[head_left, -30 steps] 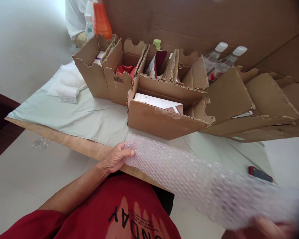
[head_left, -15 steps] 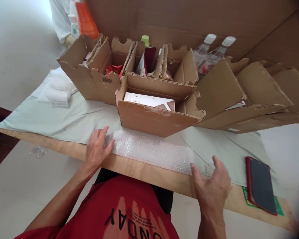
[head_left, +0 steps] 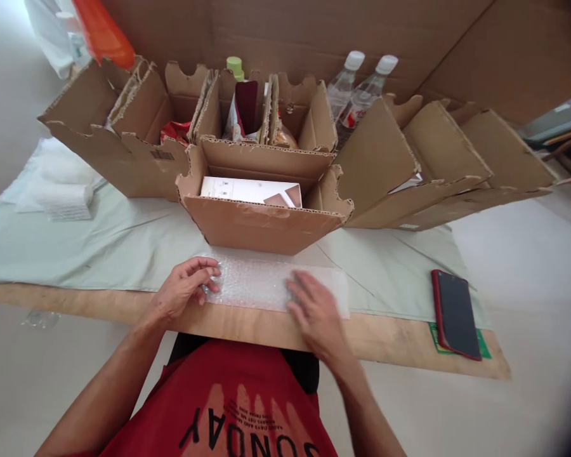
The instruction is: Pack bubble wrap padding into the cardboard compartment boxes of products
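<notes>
Left hand (head_left: pixel 184 289), fingers curled, is at one end of the bubble wrap; whether it pinches the film, I cannot tell. Right hand (head_left: pixel 316 311), slightly blurred, is over the wrap's other part, fingers loosely spread. Beneath is a table (head_left: pixel 385 339) with a pale green cloth (head_left: pixel 133 254). On it stands the front box (head_left: pixel 266 222); just before that lies the bubble wrap (head_left: pixel 254 282), flat along the near edge. Inside the box is a white carton (head_left: pixel 240 190); well to the right lies a phone (head_left: pixel 457 314).
</notes>
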`<state>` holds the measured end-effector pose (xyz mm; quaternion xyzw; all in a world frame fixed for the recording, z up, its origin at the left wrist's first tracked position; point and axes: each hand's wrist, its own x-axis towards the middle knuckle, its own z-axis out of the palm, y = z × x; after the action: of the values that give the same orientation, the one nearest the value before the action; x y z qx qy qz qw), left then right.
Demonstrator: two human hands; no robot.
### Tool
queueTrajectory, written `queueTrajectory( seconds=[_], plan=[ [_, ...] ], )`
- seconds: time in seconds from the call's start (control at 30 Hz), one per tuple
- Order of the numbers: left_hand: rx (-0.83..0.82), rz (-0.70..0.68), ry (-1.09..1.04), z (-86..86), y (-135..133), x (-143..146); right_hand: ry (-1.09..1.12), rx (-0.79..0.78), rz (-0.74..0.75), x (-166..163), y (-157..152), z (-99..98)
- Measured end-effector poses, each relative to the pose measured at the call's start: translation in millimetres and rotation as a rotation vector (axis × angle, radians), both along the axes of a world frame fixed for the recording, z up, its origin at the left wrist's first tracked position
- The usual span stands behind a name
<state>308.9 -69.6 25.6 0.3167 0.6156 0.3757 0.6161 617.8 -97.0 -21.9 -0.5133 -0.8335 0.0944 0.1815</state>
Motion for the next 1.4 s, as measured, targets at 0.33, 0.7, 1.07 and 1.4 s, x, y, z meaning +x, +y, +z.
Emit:
queueTrajectory(
  seconds=[0.33, 0.7, 1.07, 1.4],
  plan=[
    [0.437, -0.007, 1.021, -1.9, -27, -6, -0.136, 0.146, -0.18, 89, 30, 15.7],
    [0.426, -0.115, 1.075, 2.2, -32, -24, 0.114, -0.143, -0.198, 72, 16, 31.7],
    [0.548, -0.183, 1.324, 35.5, 78, -99, 0.533, -0.703, 0.3, -116, -40, 36.0],
    [0.927, -0.468, 1.031, 3.0, -74, -85, 0.855, -1.131, 0.09, -113, -40, 39.5]
  ],
)
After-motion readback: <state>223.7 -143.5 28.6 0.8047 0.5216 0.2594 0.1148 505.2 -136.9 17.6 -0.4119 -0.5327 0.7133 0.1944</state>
